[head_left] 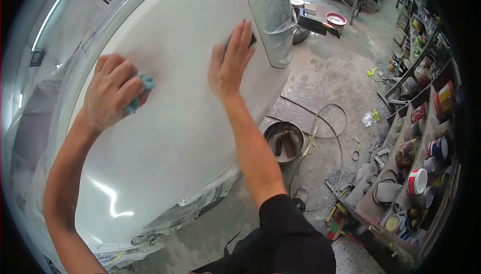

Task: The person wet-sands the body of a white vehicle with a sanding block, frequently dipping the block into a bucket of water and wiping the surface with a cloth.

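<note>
A large white car panel [170, 133], smooth and slightly shiny, fills the left and middle of the view. My left hand [111, 92] is closed around a crumpled blue-green cloth [147, 81], close to the panel's upper left. Farther right, my right hand [232, 66] lies with stretched fingers over a dark sanding pad [253, 39], pressing it to the panel. Most of that pad is hidden under the fingers. Just beyond the right hand stands a side mirror [273, 21] wrapped in clear plastic.
Plastic film and masking paper [200, 205] edge the panel. On the floor stands a metal bucket [284, 143] holding brown blocks, with a thin hose [342, 166] beside it. Shelves at right carry several cans and a white tub [417, 181]. A red-rimmed bucket [336, 19] stands farther back.
</note>
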`<state>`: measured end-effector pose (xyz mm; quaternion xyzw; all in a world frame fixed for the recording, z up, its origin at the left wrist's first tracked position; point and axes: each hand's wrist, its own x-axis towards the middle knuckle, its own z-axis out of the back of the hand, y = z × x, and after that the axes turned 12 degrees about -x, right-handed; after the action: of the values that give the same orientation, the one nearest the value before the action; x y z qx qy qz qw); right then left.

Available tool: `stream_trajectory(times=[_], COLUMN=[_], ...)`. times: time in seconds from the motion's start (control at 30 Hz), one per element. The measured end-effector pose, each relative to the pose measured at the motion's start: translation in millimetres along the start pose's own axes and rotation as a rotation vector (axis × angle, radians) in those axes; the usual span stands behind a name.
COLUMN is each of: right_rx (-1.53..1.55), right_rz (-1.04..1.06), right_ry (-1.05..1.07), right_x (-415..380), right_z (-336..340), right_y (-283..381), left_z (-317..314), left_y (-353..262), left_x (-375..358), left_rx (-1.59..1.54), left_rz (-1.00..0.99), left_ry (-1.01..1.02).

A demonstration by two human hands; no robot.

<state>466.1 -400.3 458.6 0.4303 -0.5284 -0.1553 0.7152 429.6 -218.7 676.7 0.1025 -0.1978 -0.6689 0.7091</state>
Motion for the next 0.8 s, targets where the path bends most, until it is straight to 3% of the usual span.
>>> stream_trajectory(times=[0.1,0.2,0.3,0.37,0.4,0.47,0.53,0.6,0.73,0.77,0.8], right_rx=[0.034,0.053,0.099,0.155,0.052,0.041,0.089,0.197,0.72,0.632,0.648], right_rz=[0.117,-0.245,-0.047,0.238,0.204,0.235,0.219,-0.007,-0.459,-0.51,-0.693], right_ry=[0.105,0.082,-0.046,0.006,0.109,0.166,0.088,0.223,0.688,0.732,0.712], right_x=[9,-62,-25,43,61,62,18,-30,-31,-36,-35], right_z=[15,1,-4,8,14,23,20,42,117,139,164], right_y=[-27,-89,-56,3,30,18,-40,-77,-146,-177,-196], left_z=[2,3,1,2,3,2,4,2,2,3,3], left_y=[-3,-2,0,0,-1,-4,1,-1,-1,0,-1], left_x=[4,8,6,7,7,3,4,1,-1,-4,-5], left_rx=[0.013,0.017,0.027,0.018,0.014,0.0,0.021,0.008,0.045,0.036,0.048], left_rz=[0.005,0.008,0.014,0.029,0.041,0.052,0.057,0.075,0.147,0.169,0.197], left_ry=[-0.019,-0.042,-0.037,-0.018,-0.006,-0.006,-0.036,-0.066,-0.144,-0.152,-0.165])
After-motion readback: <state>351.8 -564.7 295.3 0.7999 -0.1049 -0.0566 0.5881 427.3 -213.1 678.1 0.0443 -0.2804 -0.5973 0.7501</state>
